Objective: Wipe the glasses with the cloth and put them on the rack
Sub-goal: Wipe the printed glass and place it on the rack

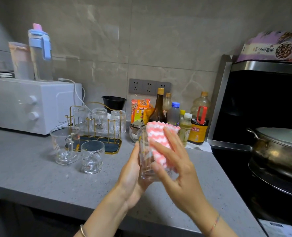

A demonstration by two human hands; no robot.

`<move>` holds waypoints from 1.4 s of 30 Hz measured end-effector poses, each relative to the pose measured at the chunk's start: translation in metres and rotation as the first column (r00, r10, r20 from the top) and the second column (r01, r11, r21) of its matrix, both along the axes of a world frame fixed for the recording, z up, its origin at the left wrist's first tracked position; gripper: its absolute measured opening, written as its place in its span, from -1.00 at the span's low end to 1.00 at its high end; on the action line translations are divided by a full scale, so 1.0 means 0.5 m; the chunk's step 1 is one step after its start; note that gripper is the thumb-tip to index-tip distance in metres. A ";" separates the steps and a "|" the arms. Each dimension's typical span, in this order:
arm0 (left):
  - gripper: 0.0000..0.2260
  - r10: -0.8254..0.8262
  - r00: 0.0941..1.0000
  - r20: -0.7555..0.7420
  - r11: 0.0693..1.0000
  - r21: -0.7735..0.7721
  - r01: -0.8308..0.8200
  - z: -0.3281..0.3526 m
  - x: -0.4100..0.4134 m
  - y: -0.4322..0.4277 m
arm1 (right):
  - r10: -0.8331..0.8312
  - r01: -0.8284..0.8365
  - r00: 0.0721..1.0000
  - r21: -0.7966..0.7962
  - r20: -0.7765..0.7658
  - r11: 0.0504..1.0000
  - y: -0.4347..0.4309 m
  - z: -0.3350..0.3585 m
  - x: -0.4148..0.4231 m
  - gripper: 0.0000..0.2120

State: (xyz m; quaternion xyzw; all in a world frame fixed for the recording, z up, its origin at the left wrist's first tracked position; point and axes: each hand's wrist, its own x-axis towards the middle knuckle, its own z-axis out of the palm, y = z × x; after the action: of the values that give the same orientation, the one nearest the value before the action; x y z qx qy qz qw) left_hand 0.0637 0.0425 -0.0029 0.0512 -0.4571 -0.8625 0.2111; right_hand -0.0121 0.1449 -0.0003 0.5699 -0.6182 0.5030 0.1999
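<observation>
Pink-and-white checked cloth (159, 142), gold rack (94, 127), speckled grey counter (56, 182).

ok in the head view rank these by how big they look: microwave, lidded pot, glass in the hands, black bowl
1. microwave
2. lidded pot, though the frame edge cuts it off
3. held glass, enlarged by nearness to the camera
4. black bowl
</observation>
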 end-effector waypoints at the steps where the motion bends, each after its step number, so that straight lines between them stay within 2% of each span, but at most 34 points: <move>1: -0.48 -0.002 1.000 -0.008 1.000 -0.014 0.001 0.000 -0.002 -0.001 | 0.017 -0.017 0.999 0.005 0.048 1.000 -0.001 -0.004 0.012 -0.58; 4: -0.43 0.032 0.999 -0.003 0.995 -0.099 -0.032 0.006 -0.005 0.008 | 0.017 -0.007 0.987 -0.064 0.161 0.998 -0.007 -0.006 0.032 -0.64; 6: -0.43 0.036 0.999 -0.024 0.989 -0.145 -0.039 0.011 -0.004 0.014 | 0.007 0.012 0.989 -0.130 0.148 0.991 -0.011 -0.012 0.038 -0.67; 9: -0.42 0.057 0.998 -0.027 0.988 -0.144 -0.060 0.012 -0.004 0.003 | 0.026 -0.018 0.999 -0.183 0.043 0.983 -0.012 -0.040 0.048 -0.66; 12: -0.29 0.065 0.998 -0.015 0.993 -0.094 -0.066 0.018 -0.006 -0.012 | 0.034 -0.052 0.994 -0.177 -0.106 0.983 -0.001 -0.071 0.047 -0.63; 14: -0.53 0.010 0.999 -0.031 0.997 -0.079 -0.013 0.022 -0.002 -0.011 | 0.036 -0.070 0.976 -0.150 -0.217 0.986 0.006 -0.076 0.041 -0.62; 15: -0.56 -0.038 0.997 -0.066 0.994 -0.100 0.031 0.020 0.000 -0.008 | 0.036 -0.072 0.966 -0.134 -0.258 0.988 0.008 -0.072 0.037 -0.64; 16: -0.49 -0.068 0.993 -0.092 0.992 -0.111 0.057 0.022 0.002 0.001 | 0.036 -0.072 0.959 -0.119 -0.281 0.990 0.007 -0.064 0.033 -0.65; 17: -0.47 -0.056 0.995 -0.084 0.991 -0.127 0.046 0.018 0.001 0.005 | 0.035 -0.068 0.959 -0.110 -0.281 0.992 0.005 -0.054 0.027 -0.66; 19: -0.65 -0.032 0.997 -0.069 0.989 -0.146 0.022 0.004 -0.002 0.006 | 0.015 -0.038 0.974 -0.101 -0.225 0.994 0.004 -0.026 0.011 -0.66; 20: -0.67 -0.018 0.999 -0.049 0.992 -0.122 0.012 0.003 0.000 0.008 | 0.001 -0.019 0.981 -0.092 -0.195 0.996 0.005 -0.011 0.002 -0.65; 23: -0.57 -0.043 0.999 -0.019 0.998 -0.056 0.042 -0.013 -0.008 0.007 | 0.002 -0.011 0.986 -0.054 -0.165 0.998 0.006 0.009 -0.011 -0.65; 27: -0.62 0.005 0.997 -0.072 1.000 -0.017 -0.006 -0.012 -0.008 0.007 | 0.053 -0.063 0.977 -0.040 -0.206 0.997 0.008 -0.024 0.005 -0.69; 30: -0.55 -0.046 0.996 -0.076 0.996 0.073 0.051 -0.001 -0.004 0.008 | 0.071 -0.085 0.955 -0.038 -0.289 0.996 0.014 -0.058 0.022 -0.73; 33: -0.48 -0.074 0.995 -0.072 0.991 0.104 0.081 0.002 -0.006 0.009 | 0.026 -0.042 0.933 -0.037 -0.358 0.998 0.014 -0.060 0.026 -0.60; 36: -0.57 -0.045 0.995 -0.089 0.998 0.033 0.048 -0.012 -0.009 0.014 | -0.011 -0.009 0.933 -0.054 -0.360 0.999 0.015 -0.039 0.016 -0.61; 40: -0.59 -0.011 0.998 -0.054 0.999 -0.035 0.009 -0.004 0.002 0.032 | -0.016 -0.002 0.980 -0.089 -0.197 0.996 0.019 -0.014 0.006 -0.64; 42: -0.59 -0.015 0.999 -0.045 0.999 -0.050 0.013 0.002 0.005 0.035 | -0.008 -0.009 0.986 -0.098 -0.169 0.995 0.018 -0.011 0.009 -0.64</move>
State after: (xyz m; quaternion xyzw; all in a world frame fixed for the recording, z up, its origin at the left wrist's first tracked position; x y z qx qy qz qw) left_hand 0.0663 0.0601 -0.0019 0.0232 -0.4738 -0.8533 0.2164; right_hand -0.0077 0.1539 -0.0057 0.6001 -0.5735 0.4827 0.2792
